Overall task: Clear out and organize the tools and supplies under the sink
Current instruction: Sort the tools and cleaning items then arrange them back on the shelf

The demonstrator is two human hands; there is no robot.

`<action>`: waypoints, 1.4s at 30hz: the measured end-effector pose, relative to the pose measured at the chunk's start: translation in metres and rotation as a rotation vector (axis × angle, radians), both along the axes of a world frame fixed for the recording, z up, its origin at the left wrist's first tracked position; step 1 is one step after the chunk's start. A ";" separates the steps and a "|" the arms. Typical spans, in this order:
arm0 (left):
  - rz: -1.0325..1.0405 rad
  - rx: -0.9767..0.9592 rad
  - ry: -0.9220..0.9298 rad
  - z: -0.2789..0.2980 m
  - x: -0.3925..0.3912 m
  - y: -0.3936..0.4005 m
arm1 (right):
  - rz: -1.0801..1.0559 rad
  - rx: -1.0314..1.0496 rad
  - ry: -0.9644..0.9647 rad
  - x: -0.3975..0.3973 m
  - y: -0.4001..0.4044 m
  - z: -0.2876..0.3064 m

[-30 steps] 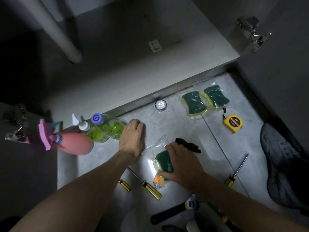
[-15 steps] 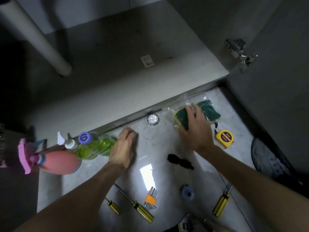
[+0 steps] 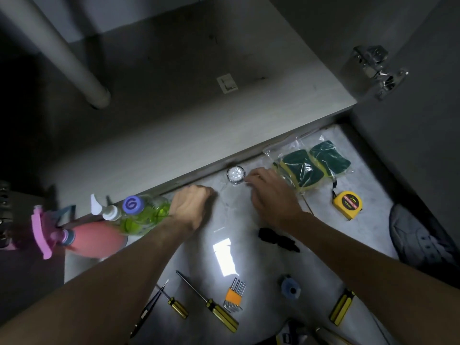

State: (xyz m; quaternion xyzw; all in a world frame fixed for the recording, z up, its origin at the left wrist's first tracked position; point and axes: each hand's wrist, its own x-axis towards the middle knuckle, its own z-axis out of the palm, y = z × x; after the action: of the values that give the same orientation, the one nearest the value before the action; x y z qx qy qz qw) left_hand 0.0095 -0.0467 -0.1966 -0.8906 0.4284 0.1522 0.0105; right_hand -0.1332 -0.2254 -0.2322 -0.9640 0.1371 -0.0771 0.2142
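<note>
My left hand (image 3: 191, 207) rests on the grey floor with its fingers curled under, right beside a clear bottle of green liquid (image 3: 146, 215) with a purple cap. Nothing shows in its grip. My right hand (image 3: 271, 195) hovers low with relaxed fingers. Its fingertips reach to the edge of a small round shiny piece (image 3: 235, 174) by the cabinet sill. Just right of that hand lie bagged green-and-yellow sponges (image 3: 301, 168), with another one (image 3: 329, 158) behind them. The under-sink cabinet floor (image 3: 174, 95) lies bare behind the sill.
A pink spray bottle (image 3: 92, 240) and a white nozzle (image 3: 99, 207) stand at left. On the floor lie a yellow tape measure (image 3: 347, 204), a black item (image 3: 276, 239), yellow-handled screwdrivers (image 3: 219, 312), an orange hex key set (image 3: 234, 295), a blue roll (image 3: 290, 290) and a grey shoe (image 3: 418, 237). A drain pipe (image 3: 74, 68) slants into the cabinet.
My right hand carried a bagged sponge to the back right, left it on the other sponges, then drew left toward the shiny piece. My left hand's fingers have curled under.
</note>
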 end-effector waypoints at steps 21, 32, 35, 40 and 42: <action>0.165 -0.401 0.128 -0.014 -0.084 0.053 | -0.274 0.555 0.076 -0.017 0.036 -0.010; 0.205 -0.126 0.179 -0.037 -0.059 0.041 | -0.019 0.214 0.252 -0.035 0.032 -0.029; 0.190 -0.147 0.193 -0.041 -0.071 0.051 | -0.098 0.210 0.139 -0.048 0.037 -0.020; 0.239 -0.184 0.214 -0.043 -0.082 0.058 | -0.069 0.308 0.290 -0.104 0.039 0.010; 0.232 -0.172 0.215 -0.042 -0.080 0.056 | 0.030 0.156 0.486 -0.131 0.046 0.016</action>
State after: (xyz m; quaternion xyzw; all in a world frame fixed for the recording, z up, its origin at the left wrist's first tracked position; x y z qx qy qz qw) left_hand -0.0709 0.0090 -0.2383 -0.9103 0.3328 0.2096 -0.1293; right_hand -0.2639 -0.1792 -0.2167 -0.9367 0.1757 0.1711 0.2499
